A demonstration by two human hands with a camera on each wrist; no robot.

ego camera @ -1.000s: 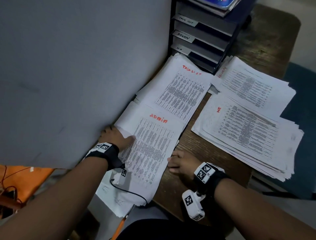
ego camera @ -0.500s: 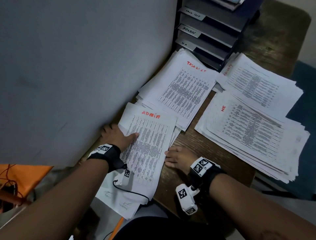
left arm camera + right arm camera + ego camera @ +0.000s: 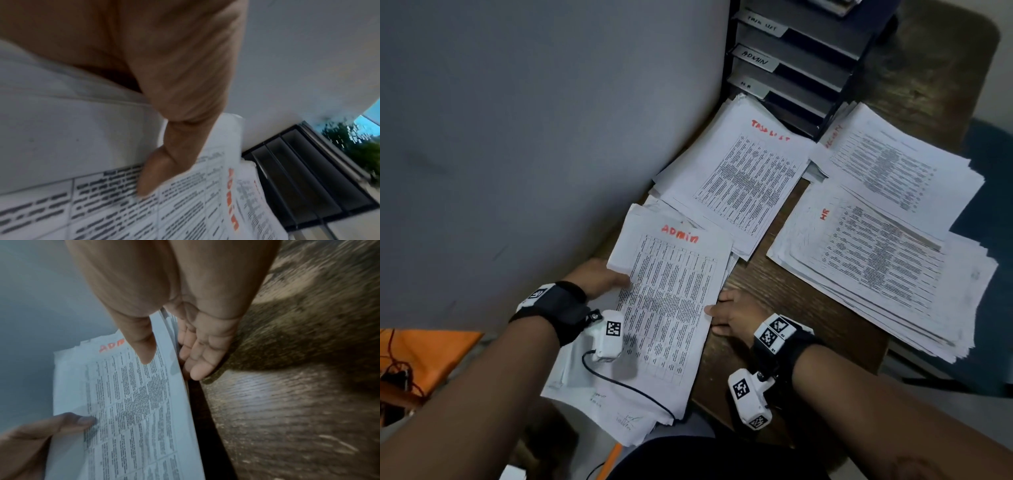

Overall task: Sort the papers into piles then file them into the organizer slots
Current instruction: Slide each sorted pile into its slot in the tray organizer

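ADMIN pile [image 3: 671, 308] — pinched by both hands [image 3: 599, 279] [image 3: 736, 313]; right wrist view shows fingers [image 3: 197, 353] underneath.

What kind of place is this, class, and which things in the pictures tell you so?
Probably an office desk: a labelled organizer stands on a wooden desk, with printed paper piles such as the ADMIN pile and the HR pile beside a grey partition.

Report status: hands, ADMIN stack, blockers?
Left hand and right hand grip white red-lettered ADMIN paper stack by its edges. Black organizer's ADMIN slot unobstructed.
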